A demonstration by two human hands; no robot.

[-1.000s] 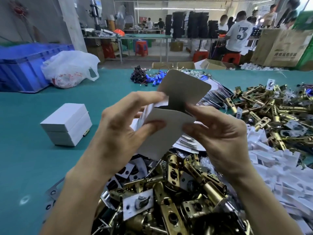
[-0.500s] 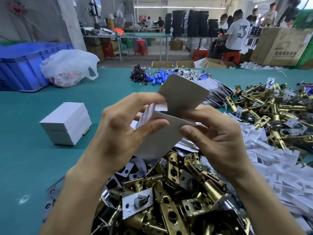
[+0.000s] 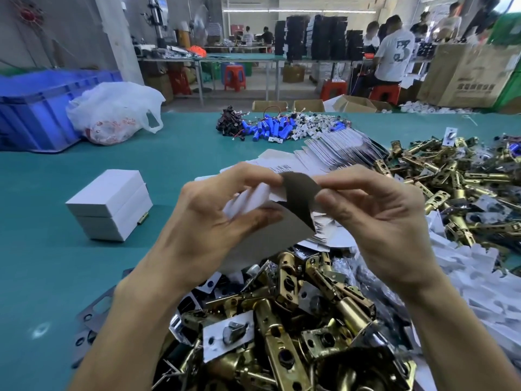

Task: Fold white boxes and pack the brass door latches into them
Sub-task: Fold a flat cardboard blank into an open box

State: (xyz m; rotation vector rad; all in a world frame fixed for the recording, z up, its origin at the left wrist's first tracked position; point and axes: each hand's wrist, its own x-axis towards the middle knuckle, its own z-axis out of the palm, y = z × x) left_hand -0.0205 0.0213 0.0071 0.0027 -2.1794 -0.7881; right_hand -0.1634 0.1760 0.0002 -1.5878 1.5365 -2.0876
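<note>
Both hands hold a half-folded white box (image 3: 255,200) in the air above the table. My left hand (image 3: 208,221) grips its white body between thumb and fingers. My right hand (image 3: 372,218) pinches the box's grey-brown flap (image 3: 300,196), which is bent down over the box. A pile of brass door latches (image 3: 290,314) lies right below my hands, and more latches (image 3: 451,176) spread to the right. Two closed white boxes (image 3: 110,204) sit stacked on the table to the left.
Flat box blanks (image 3: 335,149) fan out behind my hands. White cardboard inserts (image 3: 485,277) are heaped at the right. Blue battery cells with wires (image 3: 267,128), a white plastic bag (image 3: 112,111) and a blue crate (image 3: 36,108) stand on the far side of the green table (image 3: 42,263).
The flap stood upright before; my right hand has bent it down over the box. Both hands and the box have kept their place above the latches.
</note>
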